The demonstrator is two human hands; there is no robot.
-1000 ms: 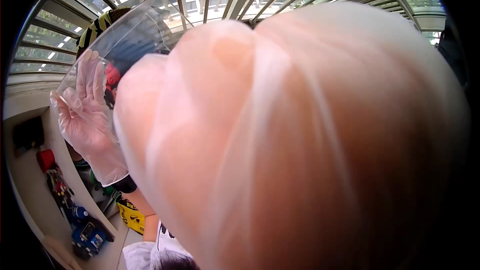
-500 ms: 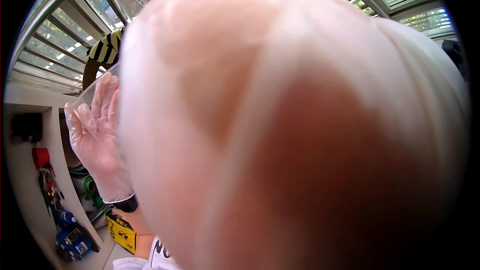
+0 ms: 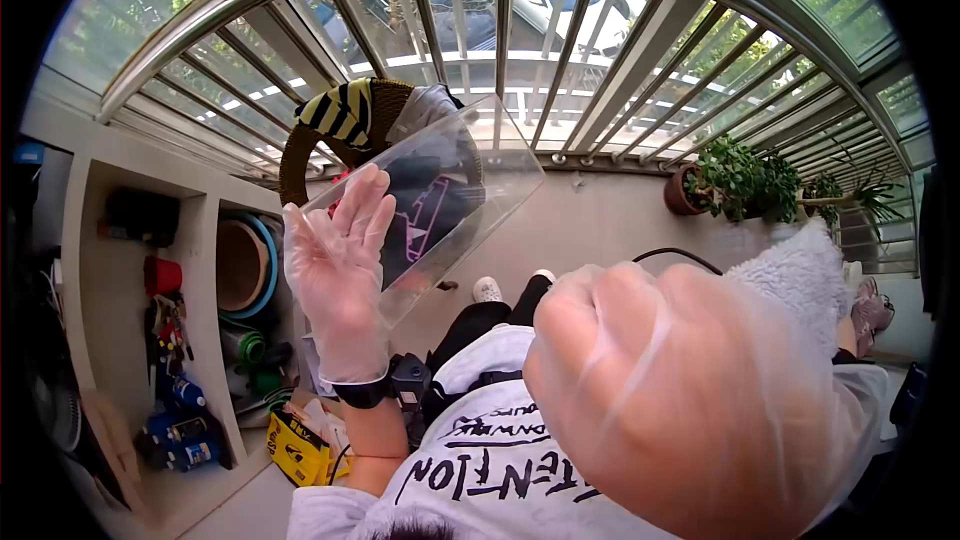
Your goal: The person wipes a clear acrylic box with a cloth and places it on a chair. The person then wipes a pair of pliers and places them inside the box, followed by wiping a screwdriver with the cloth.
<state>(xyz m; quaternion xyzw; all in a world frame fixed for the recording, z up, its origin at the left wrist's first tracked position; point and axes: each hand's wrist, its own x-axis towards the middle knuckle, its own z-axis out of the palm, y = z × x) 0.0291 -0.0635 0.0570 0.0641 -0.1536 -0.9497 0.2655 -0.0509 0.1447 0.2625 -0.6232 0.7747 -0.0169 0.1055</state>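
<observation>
My left hand [image 3: 345, 270], in a thin clear glove, is raised with its palm towards me. It holds a clear plastic panel [image 3: 500, 155] by its near left part, and the panel tilts up to the right. Close to the camera is my gloved right hand [image 3: 660, 370], large in view, its fingers curled into a fist. A light grey fluffy cloth [image 3: 795, 280] sticks out behind that fist on the right. The fingers seem wrapped round the cloth, though the grip itself is hidden. The right hand is apart from the panel.
Behind the panel stands a brown woven basket [image 3: 295, 165] with a striped cloth [image 3: 340, 112]. Shelves [image 3: 200, 240] with tools line the left, with a yellow bag [image 3: 300, 450] below. Metal railings [image 3: 505, 50] run across the back. Potted plants [image 3: 745, 180] stand at right.
My right hand, which covered most of the view, has drawn back down and right, bringing the cloth into sight. The panel now shows clearly. My left hand appears farther right in view.
</observation>
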